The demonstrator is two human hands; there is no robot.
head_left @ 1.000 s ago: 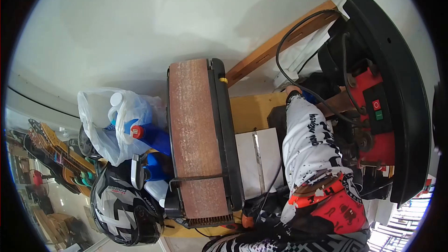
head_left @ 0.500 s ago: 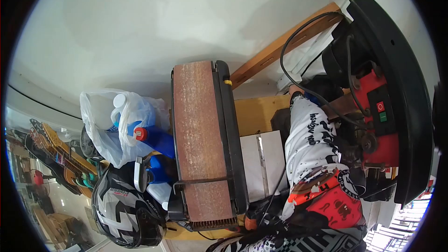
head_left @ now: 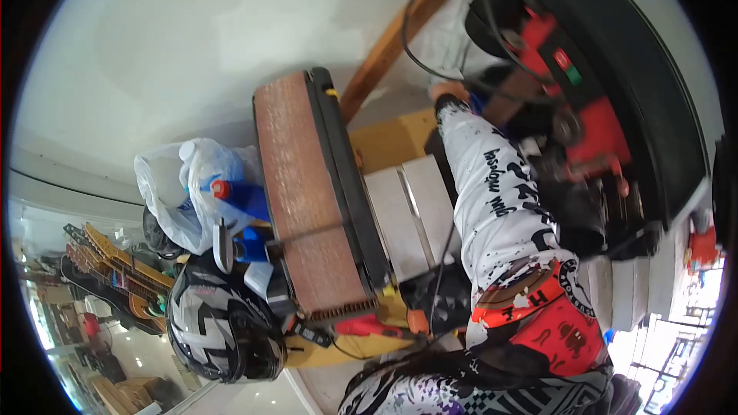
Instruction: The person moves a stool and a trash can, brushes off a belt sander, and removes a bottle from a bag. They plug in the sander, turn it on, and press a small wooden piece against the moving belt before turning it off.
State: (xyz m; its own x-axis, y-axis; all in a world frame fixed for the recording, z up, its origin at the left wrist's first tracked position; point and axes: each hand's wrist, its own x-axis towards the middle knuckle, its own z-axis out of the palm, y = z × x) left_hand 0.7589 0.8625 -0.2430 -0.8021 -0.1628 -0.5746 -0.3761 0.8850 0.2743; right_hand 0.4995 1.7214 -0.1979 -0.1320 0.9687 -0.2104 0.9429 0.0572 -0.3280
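My right hand [head_left: 450, 91] reaches far forward to the wall behind the bench, at the end of a white printed sleeve [head_left: 500, 177]. It is beside a white fitting [head_left: 459, 69] low on the wall. Its fingers are blurred and partly hidden, so their grip does not show. A dark cable [head_left: 411, 50] loops past the hand toward a red and black machine [head_left: 592, 119] with a red and green switch [head_left: 567, 67]. A belt sander [head_left: 304, 200] with a worn brown belt stands left of the arm. My left hand is out of view.
Left of the sander are a plastic bag [head_left: 165, 184] with blue bottles and a black-and-grey helmet [head_left: 219, 323]. A wooden beam [head_left: 392, 46] leans on the wall. A grey slotted metal plate [head_left: 415, 219] lies between sander and arm. Guitars [head_left: 127, 277] stand far left.
The camera view has tilted and shifted, so the sander, machine and beam sit further left and higher. My right hand stays by the wall fitting, now more in sight.
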